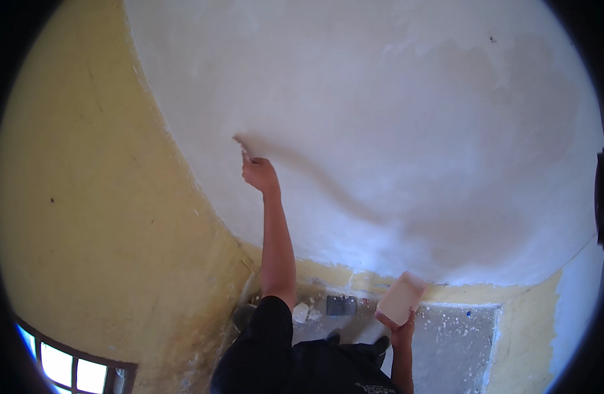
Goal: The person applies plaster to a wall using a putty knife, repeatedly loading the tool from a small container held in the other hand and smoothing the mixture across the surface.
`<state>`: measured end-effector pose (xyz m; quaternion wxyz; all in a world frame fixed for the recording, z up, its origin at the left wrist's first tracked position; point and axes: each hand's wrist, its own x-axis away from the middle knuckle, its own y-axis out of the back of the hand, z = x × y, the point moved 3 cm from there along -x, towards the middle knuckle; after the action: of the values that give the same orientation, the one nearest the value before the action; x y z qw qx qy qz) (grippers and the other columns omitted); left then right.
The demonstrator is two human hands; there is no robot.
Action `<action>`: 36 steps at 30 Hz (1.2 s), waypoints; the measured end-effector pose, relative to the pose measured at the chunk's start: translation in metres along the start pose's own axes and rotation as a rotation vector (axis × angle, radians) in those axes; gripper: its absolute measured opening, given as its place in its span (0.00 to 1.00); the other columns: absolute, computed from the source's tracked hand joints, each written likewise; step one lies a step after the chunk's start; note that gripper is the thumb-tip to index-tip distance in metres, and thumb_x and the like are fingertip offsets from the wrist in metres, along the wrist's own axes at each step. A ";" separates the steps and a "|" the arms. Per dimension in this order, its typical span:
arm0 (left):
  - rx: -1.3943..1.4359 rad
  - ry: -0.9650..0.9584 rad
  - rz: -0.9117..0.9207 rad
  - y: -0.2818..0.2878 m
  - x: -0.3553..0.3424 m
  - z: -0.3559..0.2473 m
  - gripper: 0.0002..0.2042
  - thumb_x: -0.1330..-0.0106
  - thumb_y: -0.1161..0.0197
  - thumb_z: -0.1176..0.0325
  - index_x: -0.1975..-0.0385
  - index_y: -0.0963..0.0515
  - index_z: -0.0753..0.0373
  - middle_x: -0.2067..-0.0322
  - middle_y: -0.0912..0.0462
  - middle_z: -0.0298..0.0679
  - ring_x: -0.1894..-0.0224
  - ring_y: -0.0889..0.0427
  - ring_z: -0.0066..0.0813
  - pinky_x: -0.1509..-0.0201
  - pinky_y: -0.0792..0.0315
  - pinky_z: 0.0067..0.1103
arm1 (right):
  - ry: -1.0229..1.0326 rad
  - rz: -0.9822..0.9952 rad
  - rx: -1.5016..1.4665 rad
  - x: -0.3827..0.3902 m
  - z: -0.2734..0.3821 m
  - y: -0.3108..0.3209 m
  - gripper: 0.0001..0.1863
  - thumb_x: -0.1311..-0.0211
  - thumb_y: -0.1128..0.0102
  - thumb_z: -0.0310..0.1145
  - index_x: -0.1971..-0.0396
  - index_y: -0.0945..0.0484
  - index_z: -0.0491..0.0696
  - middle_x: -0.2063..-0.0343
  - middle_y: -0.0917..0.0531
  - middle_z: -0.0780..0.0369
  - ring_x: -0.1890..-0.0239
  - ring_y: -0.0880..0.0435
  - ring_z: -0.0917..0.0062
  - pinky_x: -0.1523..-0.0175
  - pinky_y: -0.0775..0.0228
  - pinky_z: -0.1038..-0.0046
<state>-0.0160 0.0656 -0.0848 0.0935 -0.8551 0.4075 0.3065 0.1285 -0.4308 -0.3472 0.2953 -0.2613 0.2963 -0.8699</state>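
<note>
My left arm reaches up and forward to the whitish wall [380, 98]. In my left hand [260, 175], the closed fingers grip a small tool [242, 148] with a pale, smeared body and a brownish edge. Its tip is at the wall surface; whether it is a brush or a scraper I cannot tell. Lower and to the right, my right hand [403, 328] grasps a pale pinkish rectangular container or board [402, 299] by its near end. That thing is tilted, and its edges blur.
A yellow wall [105, 171] meets the whitish one on the left. At lower left is a framed window [72, 368]. On the speckled floor [456, 338] are a dark rectangular object [341, 306], a white lump [300, 312] and a dark rounded object [243, 318].
</note>
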 end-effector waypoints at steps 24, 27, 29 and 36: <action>0.696 0.381 1.291 0.052 0.268 -0.043 0.12 0.32 0.44 0.75 0.50 0.23 0.66 0.63 0.16 0.38 0.65 0.21 0.17 0.61 0.25 0.18 | 0.188 -0.019 0.368 -0.027 -0.017 0.016 0.26 0.31 0.56 0.45 0.41 0.37 0.42 0.53 0.24 0.56 0.51 0.21 0.67 0.51 0.22 0.64; 0.844 0.573 1.300 0.074 0.267 -0.018 0.11 0.31 0.44 0.75 0.52 0.24 0.70 0.65 0.16 0.35 0.65 0.21 0.14 0.61 0.28 0.15 | 0.270 -0.085 0.607 -0.035 -0.025 0.023 0.24 0.32 0.52 0.42 0.42 0.37 0.45 0.56 0.25 0.60 0.52 0.21 0.70 0.51 0.24 0.66; 0.715 0.489 1.370 0.084 0.267 -0.018 0.10 0.31 0.45 0.75 0.52 0.24 0.70 0.66 0.16 0.35 0.66 0.22 0.14 0.61 0.27 0.16 | 0.146 -0.088 0.357 -0.044 -0.020 0.010 0.24 0.32 0.52 0.42 0.42 0.37 0.45 0.54 0.26 0.60 0.51 0.22 0.71 0.51 0.25 0.67; 0.322 -0.065 1.564 0.147 0.326 -0.032 0.11 0.38 0.42 0.69 0.62 0.23 0.71 0.71 0.19 0.59 0.67 0.17 0.53 0.61 0.23 0.34 | 0.024 -0.009 0.092 -0.030 -0.034 -0.002 0.29 0.35 0.47 0.42 0.39 0.41 0.45 0.49 0.27 0.59 0.47 0.24 0.73 0.48 0.28 0.70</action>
<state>0.0444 -0.2516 -0.2419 -0.0146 -0.2881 0.9255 0.2455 0.1272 -0.3967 -0.3776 0.2998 -0.2384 0.2582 -0.8869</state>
